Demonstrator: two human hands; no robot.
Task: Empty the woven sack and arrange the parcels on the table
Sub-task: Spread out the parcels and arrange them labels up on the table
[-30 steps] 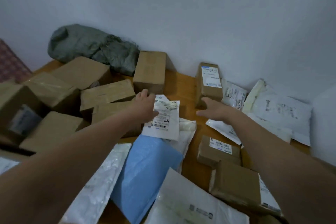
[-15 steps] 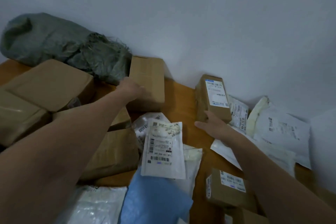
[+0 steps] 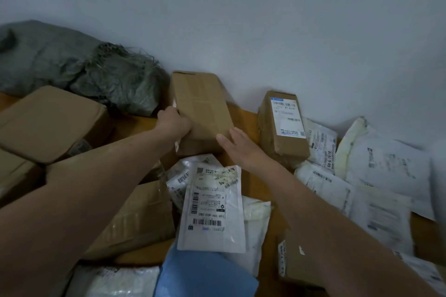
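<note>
The crumpled grey-green woven sack [image 3: 72, 67] lies at the back left against the wall. Just right of it a plain cardboard box [image 3: 201, 103] sits on the wooden table [image 3: 243, 123]. My left hand [image 3: 172, 124] grips the box's left edge, with the fingers curled around that side. At the box's near right corner, my right hand [image 3: 237, 146] touches it with straight fingers. A labelled cardboard box [image 3: 282, 128] stands to the right, apart from my hands.
Larger cardboard boxes [image 3: 48, 123] crowd the left, and another box [image 3: 135, 219] lies under my left forearm. A white labelled pouch [image 3: 212, 207] and a blue mailer [image 3: 205, 272] lie in front. White mailers [image 3: 386, 171] are piled on the right.
My right hand left the labelled box and moved left to the plain box's near right corner. My left hand shifted along that box's left edge. The view moved closer.
</note>
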